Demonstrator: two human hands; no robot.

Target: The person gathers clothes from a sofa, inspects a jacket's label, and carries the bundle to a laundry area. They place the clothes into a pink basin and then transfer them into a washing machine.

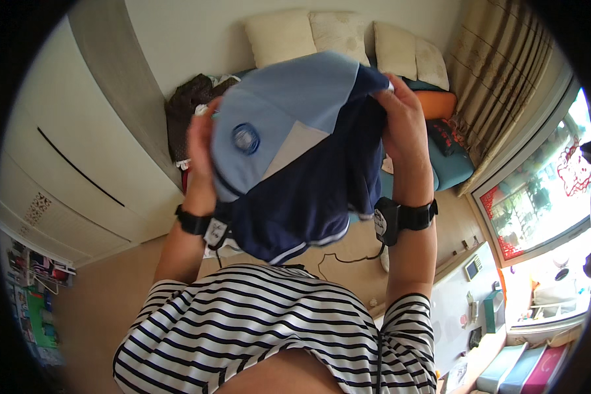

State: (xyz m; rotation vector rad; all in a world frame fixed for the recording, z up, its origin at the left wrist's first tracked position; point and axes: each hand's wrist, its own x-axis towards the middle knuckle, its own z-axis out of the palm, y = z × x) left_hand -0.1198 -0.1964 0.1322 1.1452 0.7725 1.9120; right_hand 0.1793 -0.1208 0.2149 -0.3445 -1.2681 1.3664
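Note:
A garment (305, 147) with light blue, navy and pale grey panels is held up in front of my chest, between my two hands. A round blue emblem shows on its light blue part, and white piping runs along its navy lower edge. My left hand (202, 143) grips the garment's left side; its fingertips are partly behind the cloth and slightly blurred. At the upper right corner, my right hand (401, 115) pinches the navy edge between thumb and fingers. Black straps with small devices are around both wrists.
Behind the garment is a sofa with cream cushions (280, 37), a teal seat (448, 165) and an orange cushion (436, 105). Dark clothing (187, 108) lies at its left end. A white cabinet (79, 147) stands left; a white table (453, 315) stands lower right, beside the window.

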